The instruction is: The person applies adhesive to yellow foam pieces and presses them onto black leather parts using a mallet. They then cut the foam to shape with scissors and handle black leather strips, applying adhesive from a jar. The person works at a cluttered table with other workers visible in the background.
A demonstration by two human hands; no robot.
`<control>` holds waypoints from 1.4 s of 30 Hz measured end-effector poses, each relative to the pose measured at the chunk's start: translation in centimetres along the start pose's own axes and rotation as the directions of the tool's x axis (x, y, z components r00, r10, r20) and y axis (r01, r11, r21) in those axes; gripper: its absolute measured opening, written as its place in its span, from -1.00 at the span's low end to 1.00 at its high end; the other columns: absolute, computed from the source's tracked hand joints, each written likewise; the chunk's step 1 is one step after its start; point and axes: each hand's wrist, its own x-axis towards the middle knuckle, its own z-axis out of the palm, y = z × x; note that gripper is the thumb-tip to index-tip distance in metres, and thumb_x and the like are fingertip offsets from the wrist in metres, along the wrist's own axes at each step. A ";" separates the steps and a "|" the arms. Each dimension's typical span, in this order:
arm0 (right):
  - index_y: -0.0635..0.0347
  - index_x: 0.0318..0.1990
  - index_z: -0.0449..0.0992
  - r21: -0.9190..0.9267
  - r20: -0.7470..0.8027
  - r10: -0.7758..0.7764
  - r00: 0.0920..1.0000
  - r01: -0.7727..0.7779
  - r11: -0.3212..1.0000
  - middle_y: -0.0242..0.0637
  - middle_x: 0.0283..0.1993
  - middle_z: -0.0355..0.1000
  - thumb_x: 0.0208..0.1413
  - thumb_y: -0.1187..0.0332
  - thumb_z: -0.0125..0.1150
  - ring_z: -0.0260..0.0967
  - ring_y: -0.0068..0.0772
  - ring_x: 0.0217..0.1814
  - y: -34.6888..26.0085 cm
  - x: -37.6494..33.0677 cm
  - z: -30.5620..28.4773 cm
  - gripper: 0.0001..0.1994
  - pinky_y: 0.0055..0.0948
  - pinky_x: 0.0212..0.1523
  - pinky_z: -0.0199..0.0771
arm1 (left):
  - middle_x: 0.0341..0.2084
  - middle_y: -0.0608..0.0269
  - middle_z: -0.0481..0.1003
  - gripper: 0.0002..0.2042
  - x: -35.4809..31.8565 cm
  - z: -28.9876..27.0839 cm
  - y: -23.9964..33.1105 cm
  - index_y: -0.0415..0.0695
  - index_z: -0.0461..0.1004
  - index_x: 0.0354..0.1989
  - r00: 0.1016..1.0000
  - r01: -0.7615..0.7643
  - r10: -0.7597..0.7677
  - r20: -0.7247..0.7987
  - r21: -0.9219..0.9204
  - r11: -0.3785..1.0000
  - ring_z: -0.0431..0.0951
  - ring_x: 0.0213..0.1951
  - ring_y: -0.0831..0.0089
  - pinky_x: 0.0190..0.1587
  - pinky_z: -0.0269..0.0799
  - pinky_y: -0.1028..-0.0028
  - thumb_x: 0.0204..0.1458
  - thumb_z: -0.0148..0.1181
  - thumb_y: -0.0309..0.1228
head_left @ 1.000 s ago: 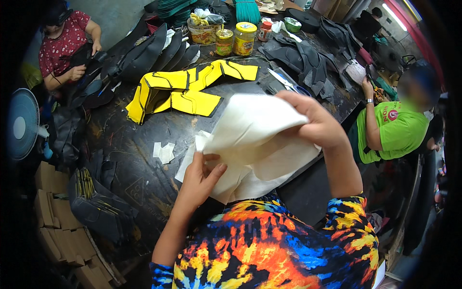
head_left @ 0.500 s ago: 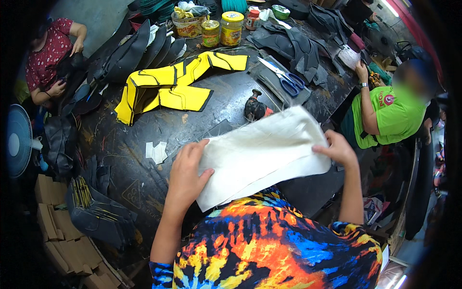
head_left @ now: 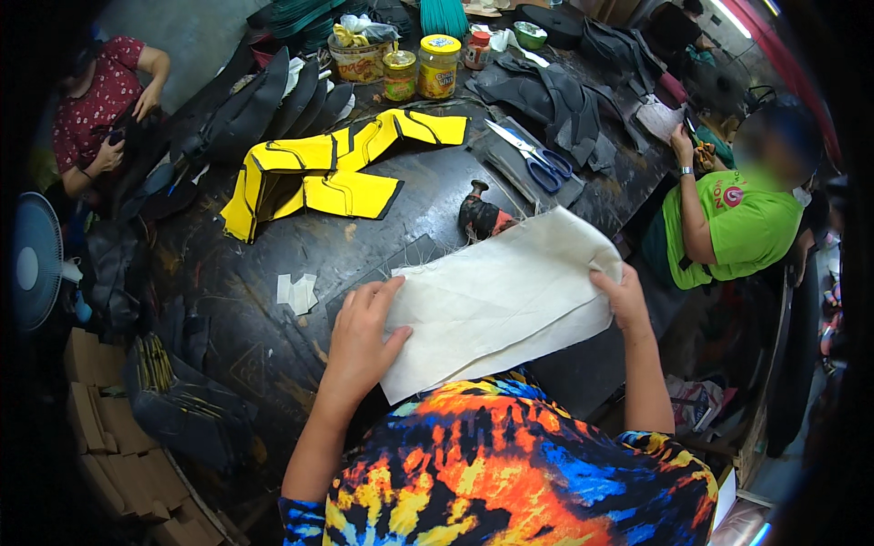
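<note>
A folded piece of off-white cloth with a frayed upper left edge is stretched between my hands, just in front of my body. My left hand grips its left edge, thumb on top and the fingers behind it. At the right end my right hand pinches the cloth between thumb and fingers. Right behind the cloth lies a black and red hammer-like tool, partly covered by it. Small white fabric pieces rest on the dark table left of my left hand.
Yellow panels with black trim stand folded on the table. Blue-handled scissors lie farther right, near dark cut pieces. Jars stand at the back. One person works at the right, another at the left, near a fan.
My right hand has moved slightly left and down with its end of the cloth. My left hand has shifted a little right and down, still holding on.
</note>
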 end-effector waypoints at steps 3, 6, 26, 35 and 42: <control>0.33 0.02 0.56 -0.003 -0.036 -0.106 0.994 0.106 0.994 -0.32 -0.13 0.59 0.14 0.42 0.27 0.52 -0.53 -0.13 -3.0 0.9 -0.5 -0.70 -0.51 -0.04 0.48 | 0.01 -0.01 0.44 -0.33 0.2 0.0 -0.1 -0.19 0.35 0.27 1.000 -0.016 0.017 0.025 -0.022 1.000 0.43 0.11 -0.01 0.17 0.35 0.18 -0.11 0.42 -0.45; 0.34 0.07 0.53 -0.020 -0.028 -0.340 0.940 0.340 0.940 -0.30 -0.08 0.58 0.16 0.42 0.25 0.50 -0.52 -0.08 -5.9 1.7 0.4 -0.66 -0.50 0.00 0.47 | 0.00 -0.01 0.45 -0.35 0.7 -0.1 -0.2 -0.22 0.36 0.25 0.999 0.012 -0.008 0.053 -0.067 0.998 0.42 0.11 0.00 0.16 0.35 0.18 -0.11 0.42 -0.44; 0.24 0.01 0.54 0.091 0.852 -0.524 -0.006 0.987 0.136 -0.28 -0.31 0.48 0.04 0.36 0.23 0.53 -0.32 -0.30 -22.3 -5.5 13.2 -0.65 -0.36 -0.32 0.52 | 0.38 -0.32 0.16 -0.09 4.7 -0.3 -1.1 -0.01 -0.44 0.56 0.997 0.069 -0.011 0.081 -0.904 -0.421 0.31 0.35 -0.04 0.35 0.31 0.04 0.29 -0.15 0.25; 0.11 0.15 0.52 -0.049 0.961 -0.171 0.218 0.741 0.669 -0.08 -0.06 0.55 -0.11 0.45 0.36 0.53 0.03 0.00 -14.8 -2.9 12.2 -0.45 -0.20 0.01 0.54 | 0.30 -0.11 0.28 -0.07 3.5 3.2 -2.4 -0.03 -0.10 0.54 0.944 0.175 -0.329 -0.010 -0.832 0.527 0.53 0.07 0.36 -0.02 0.54 0.46 0.04 0.36 -0.59; 0.21 0.18 0.43 -0.386 0.553 -0.519 0.651 0.753 0.534 -0.06 0.10 0.47 -0.04 0.26 0.53 0.45 -0.07 0.16 -12.3 4.7 13.2 -0.39 -0.19 0.19 0.40 | 0.18 -0.03 0.40 -0.38 3.3 2.7 -2.7 -0.10 0.04 0.49 0.961 0.097 -0.268 -0.069 -0.824 0.558 0.50 0.07 0.34 0.11 0.42 0.42 0.29 0.12 -0.42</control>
